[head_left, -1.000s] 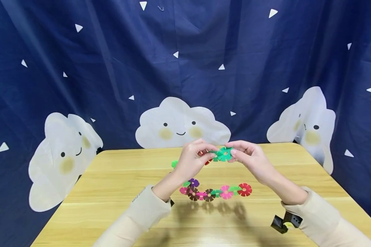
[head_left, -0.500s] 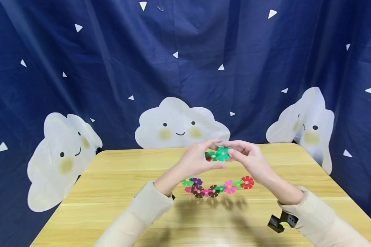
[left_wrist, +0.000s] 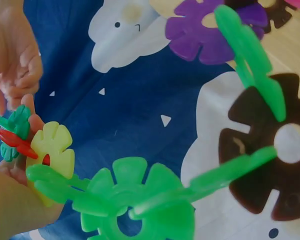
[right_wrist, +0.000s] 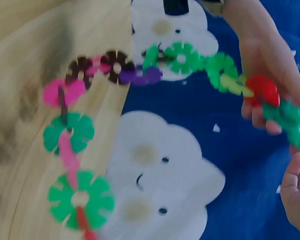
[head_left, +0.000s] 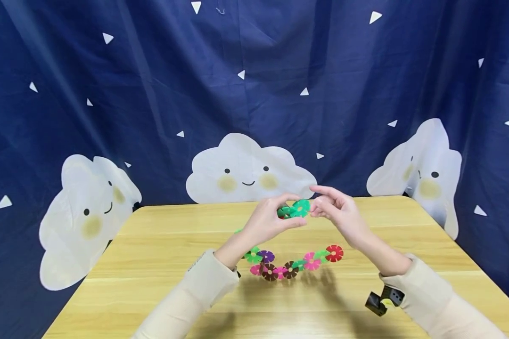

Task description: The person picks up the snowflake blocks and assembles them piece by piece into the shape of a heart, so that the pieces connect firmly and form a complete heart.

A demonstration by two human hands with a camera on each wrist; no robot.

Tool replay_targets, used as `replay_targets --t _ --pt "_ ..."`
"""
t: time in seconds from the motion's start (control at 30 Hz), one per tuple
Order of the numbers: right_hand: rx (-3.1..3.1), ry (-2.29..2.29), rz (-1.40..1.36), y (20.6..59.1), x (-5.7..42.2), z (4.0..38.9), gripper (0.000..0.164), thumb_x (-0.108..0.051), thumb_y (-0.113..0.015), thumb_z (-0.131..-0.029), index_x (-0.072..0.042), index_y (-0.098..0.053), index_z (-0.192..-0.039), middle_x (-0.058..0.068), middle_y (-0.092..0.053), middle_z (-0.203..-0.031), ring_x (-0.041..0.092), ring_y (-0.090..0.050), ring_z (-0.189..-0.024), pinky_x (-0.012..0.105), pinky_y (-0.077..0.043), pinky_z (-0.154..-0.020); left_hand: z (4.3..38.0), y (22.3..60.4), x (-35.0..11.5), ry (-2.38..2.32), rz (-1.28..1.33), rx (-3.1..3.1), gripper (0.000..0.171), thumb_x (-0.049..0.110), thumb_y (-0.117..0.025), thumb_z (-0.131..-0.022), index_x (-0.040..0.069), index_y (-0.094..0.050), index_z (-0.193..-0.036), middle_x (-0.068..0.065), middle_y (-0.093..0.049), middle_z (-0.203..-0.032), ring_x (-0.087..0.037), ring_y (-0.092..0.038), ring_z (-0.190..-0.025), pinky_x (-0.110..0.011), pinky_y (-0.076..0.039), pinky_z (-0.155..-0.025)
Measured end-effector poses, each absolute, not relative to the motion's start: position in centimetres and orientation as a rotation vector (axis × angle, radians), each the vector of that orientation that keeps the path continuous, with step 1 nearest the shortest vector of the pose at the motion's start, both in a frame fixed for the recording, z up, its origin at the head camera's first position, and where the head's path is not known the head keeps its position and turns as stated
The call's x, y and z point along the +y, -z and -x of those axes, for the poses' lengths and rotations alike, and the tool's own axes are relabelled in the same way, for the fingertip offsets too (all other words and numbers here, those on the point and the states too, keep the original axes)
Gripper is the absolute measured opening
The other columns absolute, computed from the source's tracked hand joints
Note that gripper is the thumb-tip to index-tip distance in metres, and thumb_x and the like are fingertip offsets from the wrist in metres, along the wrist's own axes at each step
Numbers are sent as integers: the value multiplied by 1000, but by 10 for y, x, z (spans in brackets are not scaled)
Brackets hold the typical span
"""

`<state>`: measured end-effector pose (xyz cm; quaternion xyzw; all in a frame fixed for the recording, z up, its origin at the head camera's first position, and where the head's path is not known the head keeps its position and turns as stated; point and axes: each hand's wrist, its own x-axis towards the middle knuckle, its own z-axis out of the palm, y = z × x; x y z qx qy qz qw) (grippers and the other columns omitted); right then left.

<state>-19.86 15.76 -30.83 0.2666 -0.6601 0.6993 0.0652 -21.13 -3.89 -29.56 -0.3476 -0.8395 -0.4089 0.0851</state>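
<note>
A chain of slotted plastic flower discs (head_left: 291, 270) hangs in a curve from my left hand (head_left: 266, 220). The left thumb and fingers hold its end, around green discs (head_left: 300, 208) with a red disc (right_wrist: 262, 91) and a yellow disc (left_wrist: 52, 147) close by. Green, brown, purple and pink discs follow, down to a red disc (head_left: 334, 253) at the other end. My right hand (head_left: 343, 214) is just right of the held green disc. Its index finger is extended and the others are bent, with nothing seen between them. Whether a fingertip touches the disc, I cannot tell.
The wooden table (head_left: 152, 263) lies below both hands, with shadows of the arms and chain on it. Behind it hangs a dark blue curtain (head_left: 254, 103) with white clouds and triangles. A black wrist camera (head_left: 383, 300) is strapped by the right cuff.
The right fingers have come off the green disc, and the index finger has lifted. My left hand has changed from a fingertip pinch to a wider hold. The hanging chain has swung.
</note>
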Motion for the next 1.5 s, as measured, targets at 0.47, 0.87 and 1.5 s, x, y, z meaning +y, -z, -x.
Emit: replay_targets --t 0.47,0.87,1.5 --pt "-2469 -1716 -234 371 250 269 51 -18 -42 -97 17 -29 -131 -1 -65 -92 0 -58 -84 18 -49 -74 212 290 -50 1200 1010 -2578 42 33 -71 -78 14 -63 -115 5 -65 -80 -7 -49 -58 -20 -42 -57" --pt "-2877 -1210 -292 438 287 298 51 -9 -47 -92 23 -28 -126 43 -40 -120 55 -44 -107 53 -42 -87 205 292 -49 1208 1085 -2563 40 31 -71 -78 13 -64 -113 3 -65 -90 -5 -50 -60 -19 -44 -57" --pt "-3122 -993 -500 436 267 303 46 -10 -67 -80 17 -49 -113 26 -59 -90 29 -56 -78 35 -47 -66 203 292 -55 1182 1062 -2621 43 33 -71 -78 13 -63 -115 7 -49 -55 -4 -38 -45 -18 -35 -49"
